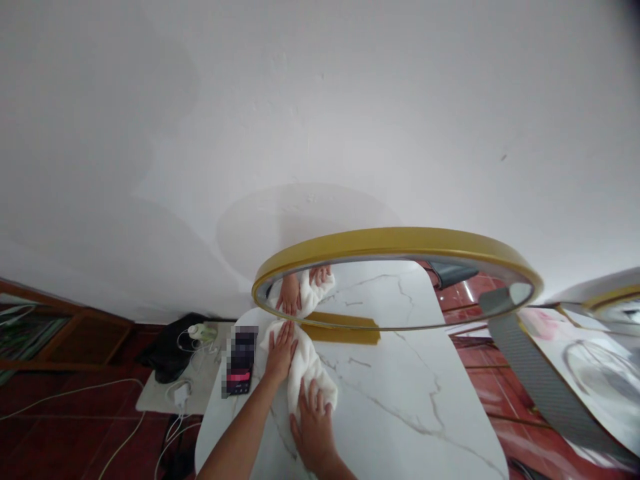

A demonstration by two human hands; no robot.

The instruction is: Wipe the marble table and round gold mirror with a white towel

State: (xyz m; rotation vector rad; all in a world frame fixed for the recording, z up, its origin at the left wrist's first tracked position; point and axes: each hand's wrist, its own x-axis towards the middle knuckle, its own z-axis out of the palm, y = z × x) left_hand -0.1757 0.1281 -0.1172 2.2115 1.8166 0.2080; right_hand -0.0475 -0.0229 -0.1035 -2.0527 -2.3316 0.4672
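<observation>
White cloth (pixel 306 363) is bunched on a marbled table (pixel 400 443) before a gold-framed mirror (pixel 400 244).
The left hand (pixel 281 355) is laid flat on its far part, the right hand (pixel 315 428) splayed on its near end; neither is clenched.

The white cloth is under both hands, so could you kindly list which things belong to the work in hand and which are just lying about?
Apparently in use:
white cloth, under left hand and right hand
marble-patterned table, beneath the cloth

Apparently lying about:
phone, left of the cloth
white charger, further left
gold-framed mirror, standing on the table
</observation>
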